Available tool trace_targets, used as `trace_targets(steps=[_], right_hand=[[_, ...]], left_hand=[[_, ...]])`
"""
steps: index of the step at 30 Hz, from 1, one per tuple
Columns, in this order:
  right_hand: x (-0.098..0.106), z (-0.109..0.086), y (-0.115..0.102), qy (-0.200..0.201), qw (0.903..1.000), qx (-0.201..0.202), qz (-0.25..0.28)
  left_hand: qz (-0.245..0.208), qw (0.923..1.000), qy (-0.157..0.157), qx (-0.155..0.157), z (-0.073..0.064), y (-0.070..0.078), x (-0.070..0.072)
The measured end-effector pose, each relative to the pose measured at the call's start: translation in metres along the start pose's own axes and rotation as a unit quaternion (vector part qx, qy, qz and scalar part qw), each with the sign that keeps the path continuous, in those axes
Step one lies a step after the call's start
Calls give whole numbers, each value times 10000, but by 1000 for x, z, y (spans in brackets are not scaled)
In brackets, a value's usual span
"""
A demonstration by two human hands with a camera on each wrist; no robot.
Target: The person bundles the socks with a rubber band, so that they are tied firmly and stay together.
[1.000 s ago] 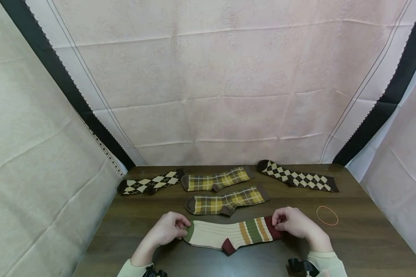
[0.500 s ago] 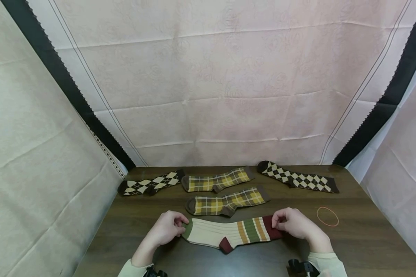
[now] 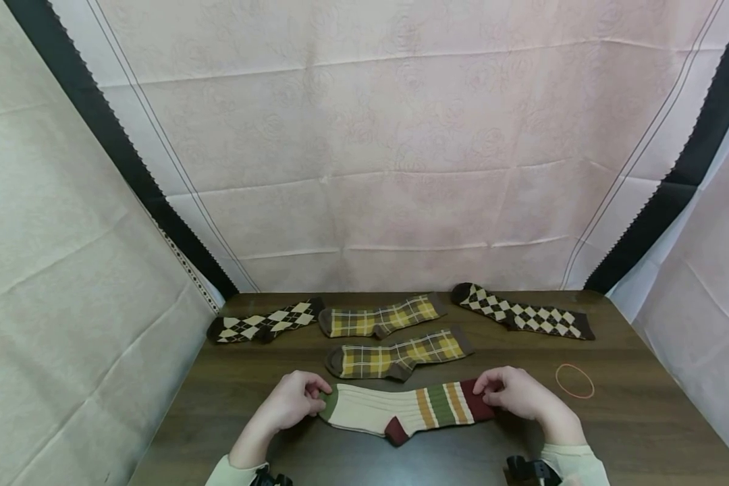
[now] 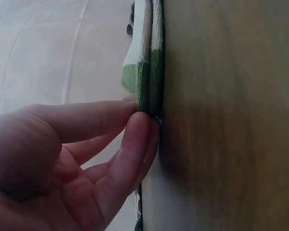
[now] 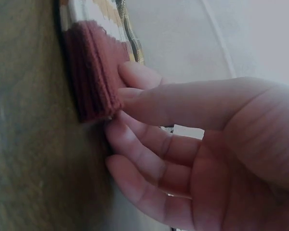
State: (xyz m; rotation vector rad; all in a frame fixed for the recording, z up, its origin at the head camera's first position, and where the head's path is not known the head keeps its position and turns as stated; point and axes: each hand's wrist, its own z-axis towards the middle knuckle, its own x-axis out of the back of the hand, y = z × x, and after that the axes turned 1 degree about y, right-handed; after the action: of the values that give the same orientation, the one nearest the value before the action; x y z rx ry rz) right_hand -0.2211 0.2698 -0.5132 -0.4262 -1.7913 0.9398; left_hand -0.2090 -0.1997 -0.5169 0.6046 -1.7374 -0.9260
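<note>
A cream pair of socks [image 3: 370,408], with green toes, maroon heel and cuff, and orange and green stripes, lies flat across the front of the table. Two layers show at the toe in the left wrist view, one sock on top of the other. My left hand [image 3: 298,399] pinches the green toe end [image 4: 143,89] between thumb and fingertips. At the opposite end my right hand [image 3: 513,391] pinches the maroon cuff [image 5: 91,72], thumb on the upper side, the lower fingers loosely curled near the tabletop.
Two yellow plaid socks [image 3: 373,360] lie just behind, one beyond the other. A black-and-cream argyle sock [image 3: 266,321] is at the back left, and a diamond-patterned sock [image 3: 522,313] at the back right. An orange rubber band [image 3: 574,381] rests right of my right hand. Fabric walls [image 3: 401,169] enclose the wooden table [image 3: 632,405].
The striped socks have shifted slightly to the left, the toe end moving with my left hand. My right fingertips have slid a little further onto the cuff.
</note>
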Motion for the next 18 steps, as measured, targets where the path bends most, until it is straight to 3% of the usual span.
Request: trace_targets(steps=[10,18], right_hand=[[1,-1,1,-26,9998,62,175],[4,-2,1,-60,9998,25,204]], left_hand=[[-89,9999,-51,-109,-2,1,1],[-181,9998,53,-6,0,-1,2]])
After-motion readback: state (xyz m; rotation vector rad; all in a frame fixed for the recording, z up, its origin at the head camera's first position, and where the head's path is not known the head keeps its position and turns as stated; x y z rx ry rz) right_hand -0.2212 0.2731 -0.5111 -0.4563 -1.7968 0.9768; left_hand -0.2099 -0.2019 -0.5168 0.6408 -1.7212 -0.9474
